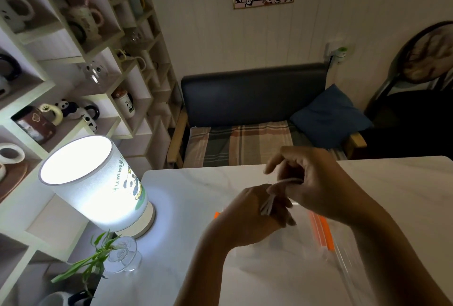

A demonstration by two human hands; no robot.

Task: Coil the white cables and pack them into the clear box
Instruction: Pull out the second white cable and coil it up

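Both my hands meet above the white table [186,207], over the clear box [306,251] with orange latches. My left hand [247,217] grips a bunch of white cable [268,201] loops between its fingers. My right hand [316,183] is just right of it and higher, pinching a strand of the same cable that runs across to the bunch. Much of the cable is hidden inside the hands. The box lies under my forearms, and its inside is blurred.
A lit cylindrical lamp [98,183] stands at the table's left corner, with a small glass vase and green plant [117,254] in front of it. Shelves of mugs [81,65] fill the left wall. A dark sofa [255,114] sits beyond the far table edge.
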